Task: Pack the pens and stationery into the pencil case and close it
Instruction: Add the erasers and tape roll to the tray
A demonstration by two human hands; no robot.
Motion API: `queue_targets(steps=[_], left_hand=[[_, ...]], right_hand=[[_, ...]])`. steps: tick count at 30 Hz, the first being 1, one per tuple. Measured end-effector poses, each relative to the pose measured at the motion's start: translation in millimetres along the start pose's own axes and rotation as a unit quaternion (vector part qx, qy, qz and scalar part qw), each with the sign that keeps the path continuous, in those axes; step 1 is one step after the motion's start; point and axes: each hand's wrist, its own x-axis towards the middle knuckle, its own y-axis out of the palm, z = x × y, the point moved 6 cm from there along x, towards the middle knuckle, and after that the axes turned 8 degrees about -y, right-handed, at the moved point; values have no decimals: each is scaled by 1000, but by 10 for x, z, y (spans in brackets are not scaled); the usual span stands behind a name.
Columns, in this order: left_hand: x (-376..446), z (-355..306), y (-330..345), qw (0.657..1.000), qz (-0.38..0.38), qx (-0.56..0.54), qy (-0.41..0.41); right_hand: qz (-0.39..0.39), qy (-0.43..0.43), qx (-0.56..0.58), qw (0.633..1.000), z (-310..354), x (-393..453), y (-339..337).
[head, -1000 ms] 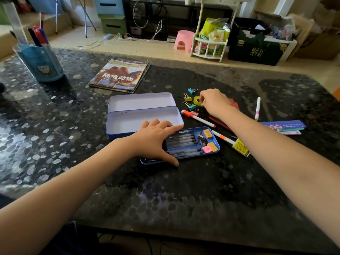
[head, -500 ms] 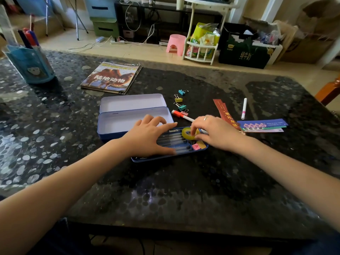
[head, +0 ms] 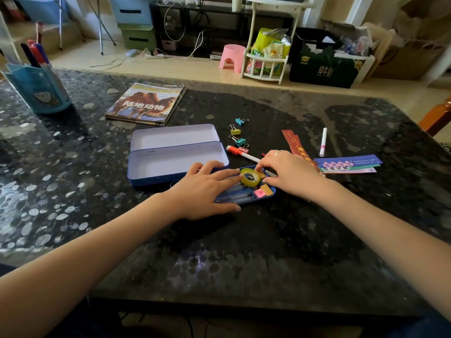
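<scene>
The blue tin pencil case (head: 170,162) lies open on the dark table, and its white inside holds nothing. In front of it sits the case's blue inner tray (head: 245,200) with clear pens, a pink eraser (head: 259,192) and an orange eraser (head: 267,190). My left hand (head: 205,189) rests flat on the tray's left half, covering most of the pens. My right hand (head: 290,174) pinches a yellow tape roll (head: 250,177) at the tray's right end. Several binder clips (head: 238,135), an orange-capped pen (head: 241,153), a white marker (head: 323,142) and paper bookmarks (head: 349,164) lie behind.
A magazine (head: 146,104) lies at the back middle of the table. A blue pen holder (head: 39,89) with markers stands at the back left. A wooden chair (head: 439,115) touches the table's right edge.
My right hand picked the tape roll up from beside the binder clips and brought it back to the tray. My left hand stayed on the tray.
</scene>
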Motion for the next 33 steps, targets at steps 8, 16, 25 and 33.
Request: queue_targets(steps=[8,16,25,33], left_hand=[[-3,-66,2,1000,-8,0,19],[87,-112,-77,997,-72,-15,27],[488,-221,-153,988,-140,-44,58],[545,86,-279,957,-195,-207,-63]], right_hand=[[49,10,10,999,-45,102,42],[-60,59,130,988,-372,715,-261],[-9,27,115,993,-485,1294,-40],[-121,26,152,981,-551,1401,-97]])
